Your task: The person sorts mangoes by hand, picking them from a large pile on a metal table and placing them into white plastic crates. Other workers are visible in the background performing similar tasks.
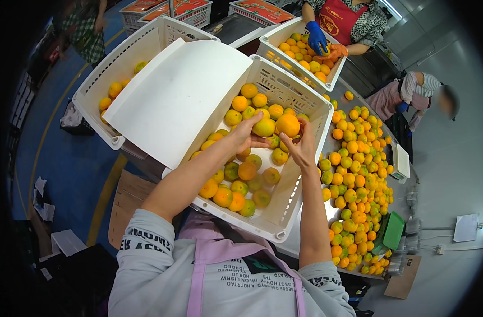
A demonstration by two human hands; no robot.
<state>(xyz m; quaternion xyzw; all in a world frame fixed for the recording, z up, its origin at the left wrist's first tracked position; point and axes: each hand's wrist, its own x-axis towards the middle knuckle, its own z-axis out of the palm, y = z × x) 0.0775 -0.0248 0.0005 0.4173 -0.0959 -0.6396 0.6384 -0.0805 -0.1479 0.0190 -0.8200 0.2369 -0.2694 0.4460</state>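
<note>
My left hand [247,134] is over a white plastic crate [324,115], its fingers and thumb around a yellow-green citrus fruit [264,127]. Beside it, my right hand [301,144] holds an orange citrus fruit [287,125] between thumb and fingers. The two held fruits almost meet. Below both hands, loose orange and greenish citrus fruits [247,170] lie in the crate, with part of its white bottom showing. A smooth white panel [182,95] slopes from this crate's left side over a second white crate [86,91], which also holds citrus fruits [115,89].
To the right, a metal table [402,190] bears a large heap of citrus fruits [352,178], a green plastic basket [393,232] and a white device [400,161]. A gloved co-worker handles fruit in another crate [265,45]. Two more people stand farther off.
</note>
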